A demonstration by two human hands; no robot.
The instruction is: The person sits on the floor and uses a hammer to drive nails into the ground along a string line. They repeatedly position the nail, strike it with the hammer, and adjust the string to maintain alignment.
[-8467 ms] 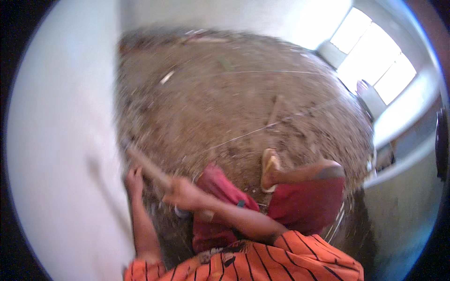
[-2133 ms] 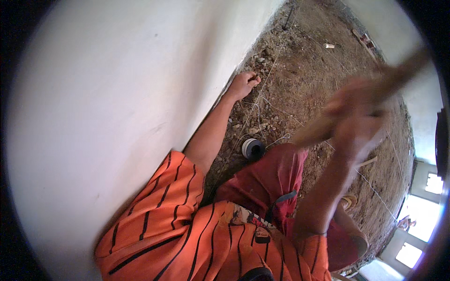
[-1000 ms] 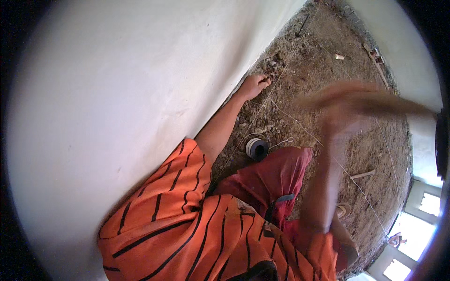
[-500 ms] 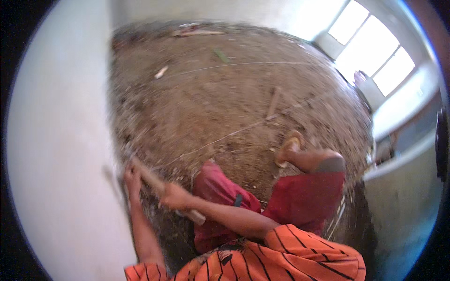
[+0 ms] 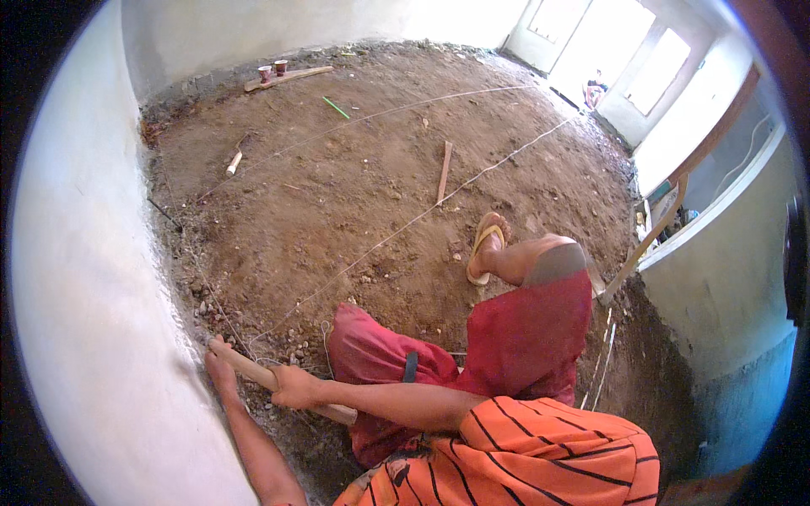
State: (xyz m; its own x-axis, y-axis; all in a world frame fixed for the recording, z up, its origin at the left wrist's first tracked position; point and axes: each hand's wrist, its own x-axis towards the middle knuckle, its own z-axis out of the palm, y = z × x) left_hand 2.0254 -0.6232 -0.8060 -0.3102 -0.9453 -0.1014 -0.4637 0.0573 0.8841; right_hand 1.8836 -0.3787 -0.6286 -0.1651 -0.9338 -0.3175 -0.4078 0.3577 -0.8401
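A bare dirt floor [image 5: 354, 194] is filling a room with pale plastered walls, and bright daylight is pouring in through the openings [image 5: 607, 42] at the far right. Thin white strings [image 5: 405, 223] are running taut across the soil. A person in an orange striped shirt and red shorts is crouching at the foot of the left wall [image 5: 93, 278], one sandalled foot [image 5: 485, 244] planted out on the dirt.

The right hand [image 5: 295, 388] is wrapping closed around the middle of a wooden handle [image 5: 253, 371], fingers curled right over it. The left hand [image 5: 221, 373] is lying low at the wall's base, touching the far end of the same handle; whether its fingers are closing around the wood cannot be told. The handle is lying slanted, nearly flat, just above the loose stones and rubble where floor and wall are meeting.

Farther off, a short stick [image 5: 444, 169] is resting on the soil, a small pale cylinder [image 5: 234, 162] is lying nearer the left wall, and a plank [image 5: 287, 78] with two small cups [image 5: 272, 69] is sitting by the back wall.
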